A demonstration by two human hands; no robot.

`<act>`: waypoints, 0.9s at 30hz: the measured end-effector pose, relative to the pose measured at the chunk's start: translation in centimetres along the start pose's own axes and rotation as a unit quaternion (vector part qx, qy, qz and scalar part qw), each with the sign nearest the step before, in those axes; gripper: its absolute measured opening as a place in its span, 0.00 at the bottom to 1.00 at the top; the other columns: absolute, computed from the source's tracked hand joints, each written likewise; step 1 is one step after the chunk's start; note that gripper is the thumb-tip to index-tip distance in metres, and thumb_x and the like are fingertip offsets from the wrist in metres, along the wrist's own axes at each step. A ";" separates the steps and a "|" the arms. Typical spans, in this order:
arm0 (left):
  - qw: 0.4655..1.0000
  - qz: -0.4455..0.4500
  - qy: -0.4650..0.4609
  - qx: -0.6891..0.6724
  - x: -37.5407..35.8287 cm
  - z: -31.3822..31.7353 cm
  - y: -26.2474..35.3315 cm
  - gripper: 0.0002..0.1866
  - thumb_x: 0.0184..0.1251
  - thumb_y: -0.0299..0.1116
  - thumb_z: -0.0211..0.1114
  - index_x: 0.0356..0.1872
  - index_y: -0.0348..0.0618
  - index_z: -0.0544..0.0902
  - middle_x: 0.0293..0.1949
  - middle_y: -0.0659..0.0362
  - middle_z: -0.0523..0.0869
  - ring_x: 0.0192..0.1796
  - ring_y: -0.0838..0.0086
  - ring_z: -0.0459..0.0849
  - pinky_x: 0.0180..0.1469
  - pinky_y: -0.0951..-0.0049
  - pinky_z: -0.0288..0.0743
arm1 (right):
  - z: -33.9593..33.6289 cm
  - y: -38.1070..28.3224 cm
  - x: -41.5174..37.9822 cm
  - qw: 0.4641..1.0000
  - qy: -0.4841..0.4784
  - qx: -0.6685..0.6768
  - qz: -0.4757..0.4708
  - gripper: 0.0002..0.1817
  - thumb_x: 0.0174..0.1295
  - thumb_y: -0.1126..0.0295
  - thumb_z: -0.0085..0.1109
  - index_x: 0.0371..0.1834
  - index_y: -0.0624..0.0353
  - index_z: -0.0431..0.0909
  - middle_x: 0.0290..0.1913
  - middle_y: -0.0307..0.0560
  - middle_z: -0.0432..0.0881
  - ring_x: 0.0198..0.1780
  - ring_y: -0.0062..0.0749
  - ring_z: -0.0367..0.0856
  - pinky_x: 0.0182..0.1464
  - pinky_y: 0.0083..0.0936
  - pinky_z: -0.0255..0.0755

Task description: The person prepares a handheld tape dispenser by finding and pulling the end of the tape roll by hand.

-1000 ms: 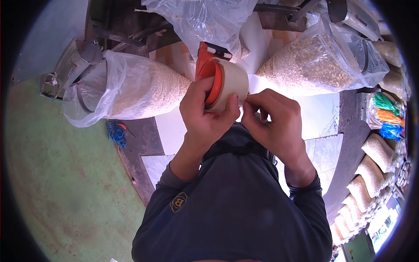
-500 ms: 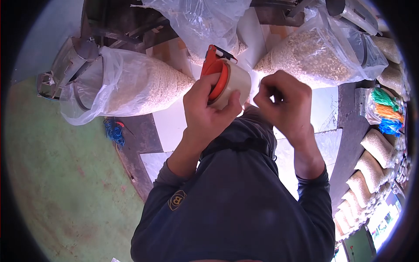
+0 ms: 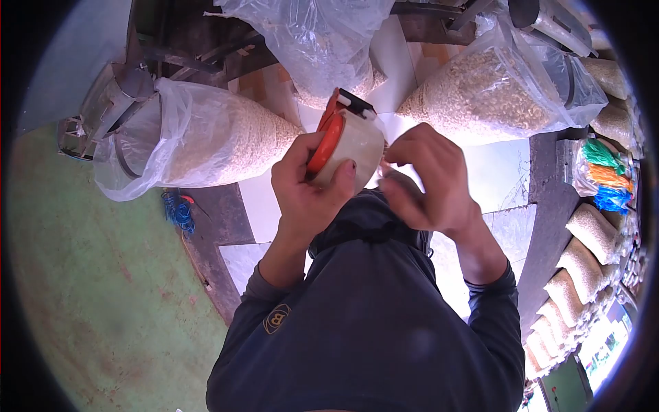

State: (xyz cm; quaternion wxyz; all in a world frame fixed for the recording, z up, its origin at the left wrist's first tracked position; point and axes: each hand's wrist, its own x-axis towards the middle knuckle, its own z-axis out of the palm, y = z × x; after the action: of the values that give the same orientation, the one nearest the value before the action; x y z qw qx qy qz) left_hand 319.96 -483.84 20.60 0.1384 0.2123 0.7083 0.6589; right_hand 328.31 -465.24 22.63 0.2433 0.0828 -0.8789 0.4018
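Observation:
My left hand [image 3: 309, 189] grips a tape dispenser [image 3: 334, 134] with an orange frame, its thumb pressed on the wide roll of clear tape [image 3: 355, 147]. At the dispenser's top, a black-and-white cutter end [image 3: 354, 103] points away from my body. My right hand [image 3: 432, 182] is close to the right side of the roll. Its thumb and forefinger stand apart with a gap between them, and the other fingers are curled.
Clear plastic bags filled with pale puffed pieces stand ahead: one left [image 3: 213, 134], one in the middle [image 3: 329, 65], one right [image 3: 480, 86]. Blue cord [image 3: 178, 211] lies at left. Filled sacks [image 3: 590, 233] line the right side, near green, orange and blue bundles [image 3: 607, 175].
The dispenser and my left hand have shifted slightly left and down. My right hand has come in toward the roll and its thumb has parted from the forefinger.

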 end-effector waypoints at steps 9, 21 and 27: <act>1.000 -0.014 -0.025 -0.001 -0.1 -0.1 0.2 0.16 0.61 0.30 0.70 0.46 0.31 0.80 0.35 0.59 0.86 0.34 0.83 0.80 0.37 0.81 0.75 | 0.8 1.7 0.5 0.996 -0.003 -0.067 -0.061 0.12 0.50 0.77 0.68 0.32 0.60 0.73 0.28 0.47 0.74 0.28 0.42 0.77 0.29 0.34 0.73; 0.989 0.013 -0.021 -0.144 -0.8 -3.1 -1.7 0.21 0.50 0.35 0.70 0.43 0.27 0.82 0.34 0.55 0.86 0.35 0.77 0.83 0.40 0.78 0.76 | -2.5 4.1 1.3 0.942 -0.104 0.234 0.217 0.12 0.77 0.67 0.49 0.40 0.65 0.77 0.31 0.43 0.80 0.28 0.25 0.79 0.28 0.25 0.70; 0.996 0.027 -0.010 -0.083 -0.6 -3.4 -2.3 0.20 0.49 0.33 0.70 0.41 0.28 0.82 0.34 0.55 0.86 0.35 0.77 0.82 0.39 0.78 0.76 | -0.4 1.3 1.2 0.889 -0.073 0.392 0.224 0.23 0.71 0.52 0.58 0.49 0.66 0.80 0.34 0.43 0.83 0.29 0.25 0.78 0.31 0.26 0.73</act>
State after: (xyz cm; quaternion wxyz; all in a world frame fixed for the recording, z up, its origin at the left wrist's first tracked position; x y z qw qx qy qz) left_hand 318.58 -487.15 18.63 0.1448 0.2259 0.6436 0.7168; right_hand 327.02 -464.01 22.59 0.0296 0.0020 -0.6604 0.7503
